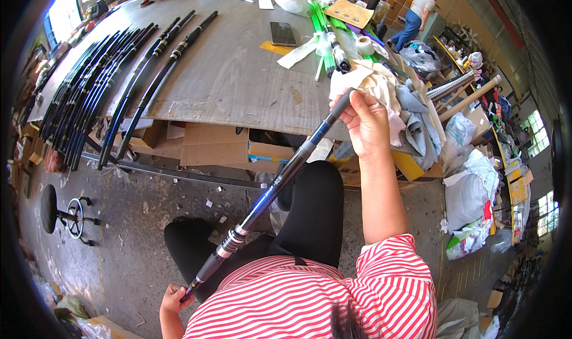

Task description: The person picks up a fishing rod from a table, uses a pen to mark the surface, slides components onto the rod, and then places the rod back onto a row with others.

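A dark fishing rod, collapsed to its thick sections, slants across my lap from lower left to upper right. Its lower end sits in my left hand, the fingers curled round it. My right hand pinches the black cap at the upper end, near the table's edge. A silver reel seat shows on the rod above a dark grip. On the left of the table lie many similar rods side by side, with two more rods a little apart to their right.
Cloths and green-wrapped bundles are heaped on the table's right side, near a phone. Cardboard boxes stand beneath the table. A wheeled stool is at left. Another person stands at the far right; bags are piled nearer.
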The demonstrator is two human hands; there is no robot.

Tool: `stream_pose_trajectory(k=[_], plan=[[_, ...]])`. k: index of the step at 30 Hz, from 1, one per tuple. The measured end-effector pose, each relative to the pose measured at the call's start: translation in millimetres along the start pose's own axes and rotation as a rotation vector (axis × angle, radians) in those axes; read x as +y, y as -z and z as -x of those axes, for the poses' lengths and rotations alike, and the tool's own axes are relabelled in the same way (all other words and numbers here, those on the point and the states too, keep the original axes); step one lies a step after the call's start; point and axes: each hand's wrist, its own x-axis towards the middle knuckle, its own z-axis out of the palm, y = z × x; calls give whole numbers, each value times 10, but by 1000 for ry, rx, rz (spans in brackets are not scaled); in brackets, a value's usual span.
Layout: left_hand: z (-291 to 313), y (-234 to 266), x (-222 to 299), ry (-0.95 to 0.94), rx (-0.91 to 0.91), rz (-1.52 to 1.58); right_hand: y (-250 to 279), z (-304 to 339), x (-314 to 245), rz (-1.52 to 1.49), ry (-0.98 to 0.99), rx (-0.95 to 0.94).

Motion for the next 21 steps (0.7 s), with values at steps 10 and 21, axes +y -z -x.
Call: stream_pose_trajectory(k=[10, 21], plan=[[-47, -198, 174, -96, 18, 69, -642, 164, 165, 461, 46, -239], [434, 581, 1825, -748, 1098, -364, -700, 567, 1993, 433, -787, -756]])
